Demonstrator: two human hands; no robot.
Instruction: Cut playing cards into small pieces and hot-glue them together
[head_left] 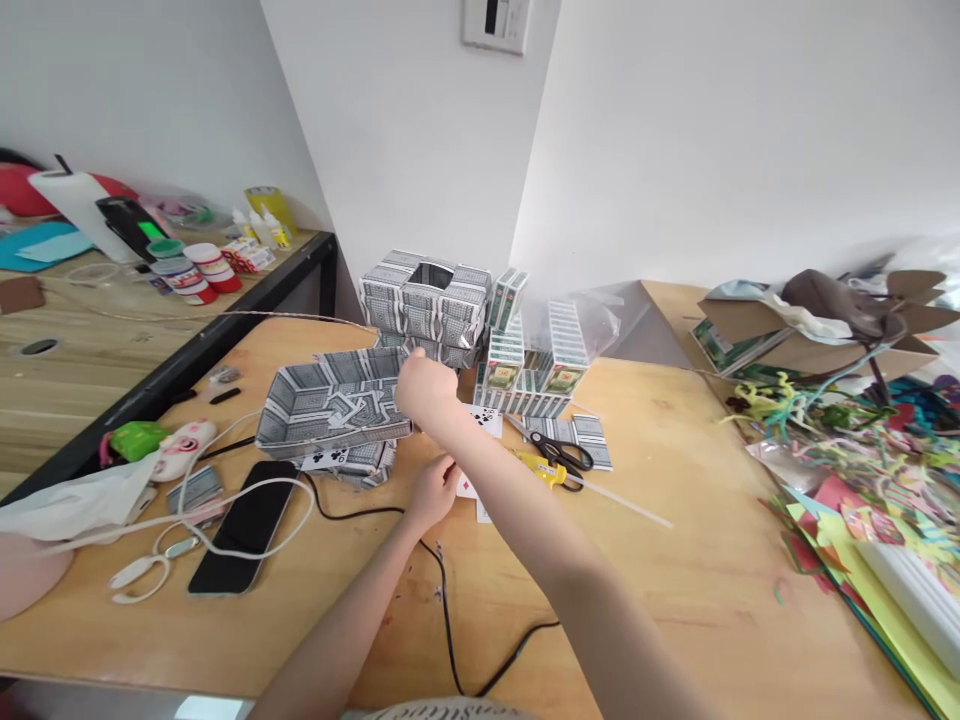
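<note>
Right hand point(426, 388) grips card tray point(330, 402), long axis running left-right.

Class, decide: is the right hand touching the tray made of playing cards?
Touching. The head view shows the right hand gripping the right rim of the card tray.

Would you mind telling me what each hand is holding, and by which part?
The right hand grips the card-woven tray by its right rim. The left hand pinches a playing card by its left edge on the table.
</note>
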